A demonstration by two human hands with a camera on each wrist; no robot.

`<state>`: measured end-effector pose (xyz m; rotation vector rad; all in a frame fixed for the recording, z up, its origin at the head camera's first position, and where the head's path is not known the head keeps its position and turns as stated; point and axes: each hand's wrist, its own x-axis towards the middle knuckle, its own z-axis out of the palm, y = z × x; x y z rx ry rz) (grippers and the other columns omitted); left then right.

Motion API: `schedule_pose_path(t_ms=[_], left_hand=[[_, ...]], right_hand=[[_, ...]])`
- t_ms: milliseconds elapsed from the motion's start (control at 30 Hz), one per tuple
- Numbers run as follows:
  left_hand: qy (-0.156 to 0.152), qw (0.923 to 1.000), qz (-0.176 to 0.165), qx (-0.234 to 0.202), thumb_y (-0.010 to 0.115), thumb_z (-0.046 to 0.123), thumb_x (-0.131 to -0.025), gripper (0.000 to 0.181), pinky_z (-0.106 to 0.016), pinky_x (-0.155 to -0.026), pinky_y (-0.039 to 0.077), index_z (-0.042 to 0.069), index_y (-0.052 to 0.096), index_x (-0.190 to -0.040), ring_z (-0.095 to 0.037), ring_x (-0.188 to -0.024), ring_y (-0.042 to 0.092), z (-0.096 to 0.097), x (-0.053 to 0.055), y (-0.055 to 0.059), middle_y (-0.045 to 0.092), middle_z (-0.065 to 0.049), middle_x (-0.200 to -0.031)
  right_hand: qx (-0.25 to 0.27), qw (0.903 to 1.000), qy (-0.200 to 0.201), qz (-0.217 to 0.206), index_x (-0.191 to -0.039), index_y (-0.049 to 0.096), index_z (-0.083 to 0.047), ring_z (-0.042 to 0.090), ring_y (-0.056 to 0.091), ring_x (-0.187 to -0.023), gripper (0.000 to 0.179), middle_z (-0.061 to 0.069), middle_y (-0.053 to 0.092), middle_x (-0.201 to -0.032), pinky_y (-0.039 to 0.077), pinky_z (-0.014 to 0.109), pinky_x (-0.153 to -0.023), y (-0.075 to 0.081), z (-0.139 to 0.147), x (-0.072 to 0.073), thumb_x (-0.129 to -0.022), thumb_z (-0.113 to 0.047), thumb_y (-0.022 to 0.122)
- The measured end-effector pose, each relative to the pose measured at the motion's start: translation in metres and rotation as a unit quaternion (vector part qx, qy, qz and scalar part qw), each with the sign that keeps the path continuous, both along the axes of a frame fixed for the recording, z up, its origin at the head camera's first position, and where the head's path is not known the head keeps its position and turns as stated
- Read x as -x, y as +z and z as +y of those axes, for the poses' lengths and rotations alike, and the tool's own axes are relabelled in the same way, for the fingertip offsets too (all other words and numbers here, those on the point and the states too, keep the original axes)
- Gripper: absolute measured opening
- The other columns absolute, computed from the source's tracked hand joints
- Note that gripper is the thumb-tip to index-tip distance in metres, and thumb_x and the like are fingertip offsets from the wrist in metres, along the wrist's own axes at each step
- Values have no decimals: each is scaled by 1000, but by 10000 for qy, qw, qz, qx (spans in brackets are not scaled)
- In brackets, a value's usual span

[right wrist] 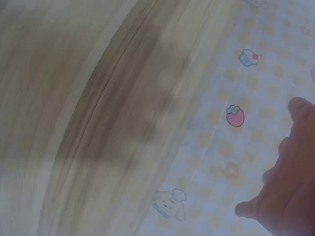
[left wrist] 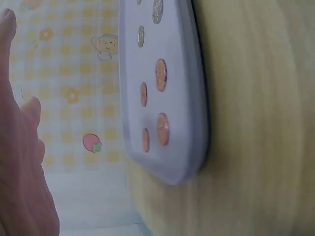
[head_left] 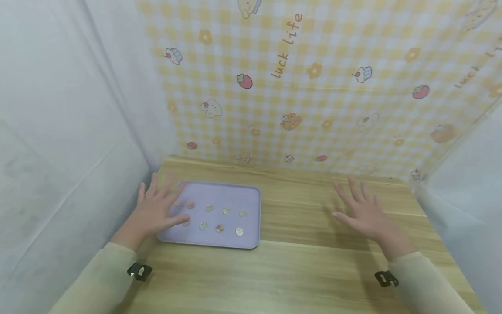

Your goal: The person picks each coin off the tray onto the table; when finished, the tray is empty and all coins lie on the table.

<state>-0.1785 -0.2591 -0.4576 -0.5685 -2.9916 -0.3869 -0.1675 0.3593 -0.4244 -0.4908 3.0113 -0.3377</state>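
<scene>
A shallow lavender tray (head_left: 231, 192) lies at the left of the wooden table, with several coins spread over it in rough rows. Some are silver, like the coin (head_left: 239, 232) near its front right; others are copper-coloured, like the coin (left wrist: 161, 74) in the left wrist view. My left hand (head_left: 157, 209), fingers spread, hovers over the tray's left end and hides part of it. My right hand (head_left: 364, 216) is held above the table's right side with its fingers apart. Neither hand holds anything.
Wood-grained table (head_left: 298, 274) extends in front of and to the right of the tray. A yellow checked cloth (head_left: 274, 100) with cartoon prints hangs along the back. White sheets (head_left: 70, 109) enclose the left and right sides.
</scene>
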Motion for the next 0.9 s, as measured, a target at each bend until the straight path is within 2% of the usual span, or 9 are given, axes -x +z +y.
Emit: schedule_pose_path(t_ms=[133, 233, 300, 400, 500, 633, 700, 833, 900], left_hand=[[276, 9959, 20, -862, 70, 53, -99, 91, -88, -112, 10, 14, 29, -170, -64, -155, 3, -8, 0, -18, 19, -29, -173], [483, 9849, 183, -1655, 71, 41, -101, 77, -82, -111, 25, 2, 42, -161, -60, -149, 28, -11, 0, -35, 37, -34, -162], [694, 9732, 161, -2187, 74, 35, -99, 73, -78, -111, 30, -3, 47, -155, -58, -144, 38, -12, -2, -46, 45, -35, -155], [1021, 9612, 30, -2562, 77, 33, -99, 76, -74, -112, 33, -7, 45, -155, -57, -138, 44, -14, -7, -65, 49, -36, -150], [1346, 9579, -70, -2537, 78, 40, -97, 84, -75, -114, 30, -7, 42, -157, -58, -141, 40, -15, -14, -78, 47, -37, -152], [1556, 9639, -173, -2152, 82, 53, -90, 99, -79, -114, 23, -5, 41, -159, -60, -149, 28, -18, -23, -84, 41, -35, -159], [1526, 9692, -270, -1912, 83, 58, -85, 107, -81, -114, 21, -4, 40, -160, -61, -151, 23, -17, -23, -86, 38, -34, -162], [1426, 9770, -413, -1531, 85, 65, -79, 119, -84, -113, 17, -2, 35, -164, -61, -153, 17, -14, -22, -89, 32, -32, -166], [1401, 9786, -363, -1460, 85, 66, -78, 122, -84, -113, 16, -2, 33, -164, -60, -153, 17, -13, -22, -90, 32, -31, -167]], right_hand=[[942, 9931, -621, -308, -171, 21, -11, 64, 22, -150, 86, 31, 17, -173, 20, 87, -109, -9, -11, 5, -108, -62, 50], [1971, 9724, -1150, -488, -163, 41, -4, 57, 45, -142, 80, 30, 44, -161, 40, 77, -108, -21, -25, 6, -108, -61, 51], [2456, 9585, -1333, -560, -156, 51, -3, 52, 53, -136, 73, 27, 53, -154, 46, 70, -106, -30, -40, 7, -109, -59, 53], [2948, 9422, -1462, -629, -148, 60, -5, 46, 57, -133, 62, 23, 59, -149, 49, 65, -106, -45, -69, 10, -109, -53, 57], [3373, 9276, -1464, -654, -142, 65, -7, 41, 59, -133, 50, 19, 63, -145, 50, 62, -107, -57, -102, 14, -108, -44, 62], [3849, 9103, -1375, -646, -136, 70, -10, 35, 62, -130, 41, 12, 68, -137, 51, 58, -107, -73, -146, 22, -105, -37, 69], [4085, 9002, -1341, -688, -133, 72, -12, 32, 65, -125, 39, 8, 71, -133, 53, 54, -104, -80, -164, 24, -103, -37, 73], [4622, 8777, -1162, -490, -127, 74, -5, 32, 68, -115, 34, 12, 73, -125, 54, 48, -99, -98, -197, 29, -97, -21, 80], [4731, 8757, -922, -281, -122, 75, -3, 33, 66, -116, 32, 14, 73, -125, 53, 48, -102, -106, -213, 32, -94, -15, 82]])
